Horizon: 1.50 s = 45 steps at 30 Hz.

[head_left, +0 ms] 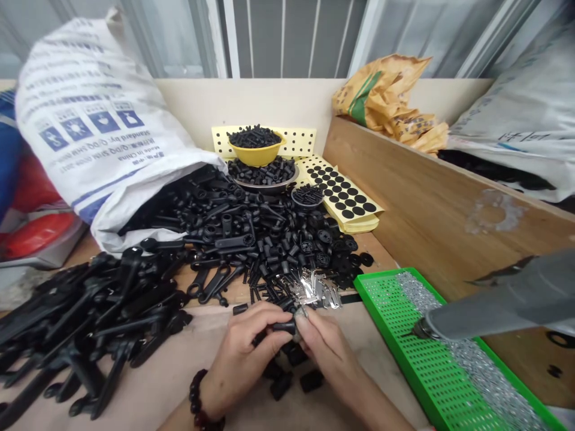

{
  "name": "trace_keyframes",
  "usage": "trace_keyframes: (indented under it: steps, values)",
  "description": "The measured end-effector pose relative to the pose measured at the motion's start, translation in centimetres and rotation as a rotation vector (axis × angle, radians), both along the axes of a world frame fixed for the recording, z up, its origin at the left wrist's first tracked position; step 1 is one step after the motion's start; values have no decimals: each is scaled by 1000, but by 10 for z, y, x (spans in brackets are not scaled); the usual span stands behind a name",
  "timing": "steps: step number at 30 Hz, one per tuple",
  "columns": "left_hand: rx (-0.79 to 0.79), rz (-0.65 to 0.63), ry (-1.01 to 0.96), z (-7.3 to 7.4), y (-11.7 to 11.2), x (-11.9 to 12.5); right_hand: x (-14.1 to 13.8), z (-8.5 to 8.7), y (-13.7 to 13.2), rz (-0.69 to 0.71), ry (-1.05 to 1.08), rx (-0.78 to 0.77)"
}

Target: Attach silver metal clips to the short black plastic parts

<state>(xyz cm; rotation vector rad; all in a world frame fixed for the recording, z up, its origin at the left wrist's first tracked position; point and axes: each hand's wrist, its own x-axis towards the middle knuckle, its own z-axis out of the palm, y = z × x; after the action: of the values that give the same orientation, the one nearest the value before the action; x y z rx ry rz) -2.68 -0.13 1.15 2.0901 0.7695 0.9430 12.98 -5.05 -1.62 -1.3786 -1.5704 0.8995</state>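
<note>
Left hand (251, 350) and right hand (326, 344) are held close together; a black cylindrical part (284, 327) is pinched by the left, its long axis roughly crosswise, one end toward the right, whose hold cannot be told. Beyond, metal clips (317, 291) are heaped.

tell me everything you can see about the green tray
The green tray is long and rectangular, looks like plastic, and has a low rim and a floor with rows of small openings. It lies flat at the right, slanting, its near end cut off by the picture. Many tiny silvery pieces rest along its right side. A grey tool crosses over it; contact is unclear.
</note>
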Motion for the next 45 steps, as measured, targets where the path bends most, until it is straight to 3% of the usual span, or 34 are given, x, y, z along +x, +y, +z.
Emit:
trace_keyframes:
  steps: [4, 7, 13, 18, 21, 25, 30, 33, 35, 37, 40, 45]
  values:
    - [192, -17, 2, -2, -4, 0, -7, -4, -3, -42, 137, -110]
    - [240, 34, -23, -5, -6, -1, -9, -4, -4, -53, 78, 26]
    - [-83, 107, -66, 3, -7, 0, -5, -3, -2, -42, -266, 515]
    - [-361, 95, -57, 10, -8, 5, 4, -4, 1, -12, -468, 688]
    - [-382, 70, -21, 10, -9, 7, 8, -4, -1, 10, -492, 658]
    - [-95, 20, 22, 8, -9, 7, 4, -4, -5, 11, -299, 467]
    - [290, -101, 41, 3, -9, 5, -5, -10, -13, -62, 57, 90]
    - [425, -100, 61, -3, -10, 3, -8, -15, -14, -22, 370, -175]
    - [472, -87, 70, -5, -10, 2, -9, -16, -14, 10, 482, -256]
    - [441, -81, 90, -5, -10, 2, -10, -16, -14, -19, 412, -213]
    - [302, -61, 94, 0, -10, 3, -10, -12, -13, -76, 138, 2]
    - [74, 5, 16, 0, -10, 3, -7, -8, -8, -37, -149, 270]
